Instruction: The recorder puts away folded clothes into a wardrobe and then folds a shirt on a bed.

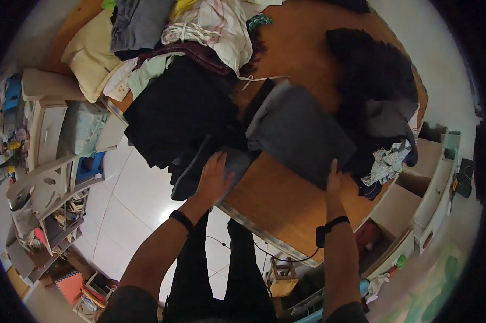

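Note:
A dark grey folded garment (302,129) lies on the brown wooden tabletop, in front of me and slightly right. At its near right corner is my right hand (334,180), fingers stretched out along the edge of the cloth. My left hand (213,180) rests on a smaller dark grey cloth (236,164), with the thumb apart from the other fingers. That cloth lies against a large pile of black clothes (181,113), which overhangs the table's near left edge. The undersides of both hands are hidden.
More dark clothes (372,70) and a checked cloth (385,161) lie at the right. A white cloth bundle with cords (221,32) and a yellow pillow (89,54) sit at the far left. A pale chair (44,185) stands left; open drawers (396,207) line the right.

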Motion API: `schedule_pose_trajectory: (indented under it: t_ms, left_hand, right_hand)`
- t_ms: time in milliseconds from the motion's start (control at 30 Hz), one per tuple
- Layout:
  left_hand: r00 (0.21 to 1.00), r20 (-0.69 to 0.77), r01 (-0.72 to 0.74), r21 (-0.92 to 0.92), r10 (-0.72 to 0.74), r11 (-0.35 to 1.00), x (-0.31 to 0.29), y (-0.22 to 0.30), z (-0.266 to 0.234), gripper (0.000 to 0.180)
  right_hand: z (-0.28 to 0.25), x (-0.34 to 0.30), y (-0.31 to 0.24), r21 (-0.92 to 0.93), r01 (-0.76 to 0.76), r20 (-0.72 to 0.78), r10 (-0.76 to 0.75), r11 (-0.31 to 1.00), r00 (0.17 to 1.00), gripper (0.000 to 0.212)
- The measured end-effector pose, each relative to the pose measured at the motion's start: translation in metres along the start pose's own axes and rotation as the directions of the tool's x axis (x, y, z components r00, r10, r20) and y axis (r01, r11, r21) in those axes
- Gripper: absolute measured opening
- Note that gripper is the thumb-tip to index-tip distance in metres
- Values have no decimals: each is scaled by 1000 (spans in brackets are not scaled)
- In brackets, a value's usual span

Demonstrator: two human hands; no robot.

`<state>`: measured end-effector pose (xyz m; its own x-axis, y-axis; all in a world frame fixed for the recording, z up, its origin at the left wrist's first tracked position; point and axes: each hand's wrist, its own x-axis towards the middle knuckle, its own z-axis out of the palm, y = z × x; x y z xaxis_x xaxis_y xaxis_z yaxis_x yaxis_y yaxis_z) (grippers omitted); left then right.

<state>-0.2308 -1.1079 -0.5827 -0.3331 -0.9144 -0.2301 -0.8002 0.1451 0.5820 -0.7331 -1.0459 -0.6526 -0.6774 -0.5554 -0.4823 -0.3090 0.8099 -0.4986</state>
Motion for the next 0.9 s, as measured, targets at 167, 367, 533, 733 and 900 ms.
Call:
schedule_pose_trajectory:
  t_ms: [167, 367, 533, 733, 900]
  left_hand:
    - [998, -57, -30, 34, 32, 999, 78, 2, 34, 66]
    - [988, -86, 105, -235, -129, 966, 213, -27, 150, 69]
    - [917, -387, 59, -112, -98, 992, 266, -78, 209, 90]
    - [987, 28, 159, -87, -157, 983, 181, -11, 270, 83]
    - [992, 112, 59, 22, -61, 998, 99, 34, 282, 52]
  right_hand:
    - [5, -18, -16, 818, -313, 276, 148, 483, 950, 97]
    - [37, 30, 82, 861, -359, 314, 177, 361, 933, 93]
    - [101, 63, 139, 862, -379, 357, 127, 337, 926, 88]
    - [49, 0, 273, 869, -366, 303, 226, 333, 926, 83]
    - [23, -102, 340, 863, -403, 317, 297, 303, 901, 78]
